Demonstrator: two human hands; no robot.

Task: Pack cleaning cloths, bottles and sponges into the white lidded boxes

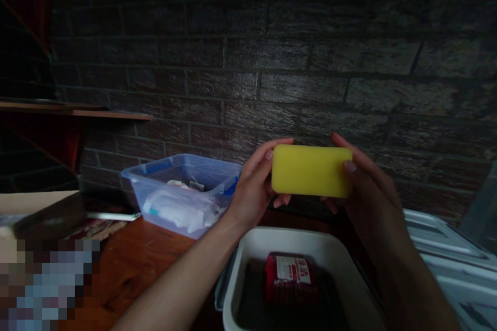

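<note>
Between my two hands is a yellow rectangular block with rounded corners, its broad plain face toward me; what kind of thing it is I cannot tell. My left hand grips its left end, thumb at the edge. At the right end my right hand is closed round it, with the thumb on the front face. The block is held up above a white plastic bin. Inside that bin lies a red package with a white printed label.
A clear bluish plastic box holding white bags stands to the left on the wooden table. White lids lie at the right. A cardboard box and a wall shelf are at far left. Behind rises a dark brick wall.
</note>
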